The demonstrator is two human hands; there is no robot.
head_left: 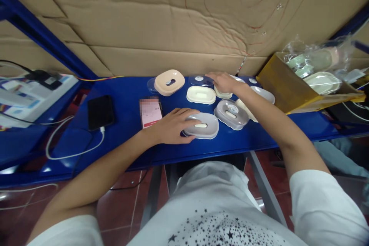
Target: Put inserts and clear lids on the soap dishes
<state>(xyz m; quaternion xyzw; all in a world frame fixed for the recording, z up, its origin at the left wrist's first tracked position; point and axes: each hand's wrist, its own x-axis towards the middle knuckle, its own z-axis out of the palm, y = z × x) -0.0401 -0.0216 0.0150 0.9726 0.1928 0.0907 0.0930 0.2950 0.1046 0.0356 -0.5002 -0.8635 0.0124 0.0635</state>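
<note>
My left hand (175,125) lies on the left end of a grey oval soap dish (205,126) near the front of the blue table (127,142), fingers curled over its rim. My right hand (223,81) reaches to the back of the table and rests on a cream soap dish (221,93), fingers bent over it, next to a clear lid (200,80). Between the hands sit a cream dish (201,95) and a grey dish (231,113). A peach dish (169,82) stands further left.
A black phone (100,112) on a white cable (72,150) and a pink-and-white card (150,112) lie left of my hands. A yellow cardboard box (284,86) holding bagged dishes (321,81) stands at the right. Cardboard (173,19) walls the back.
</note>
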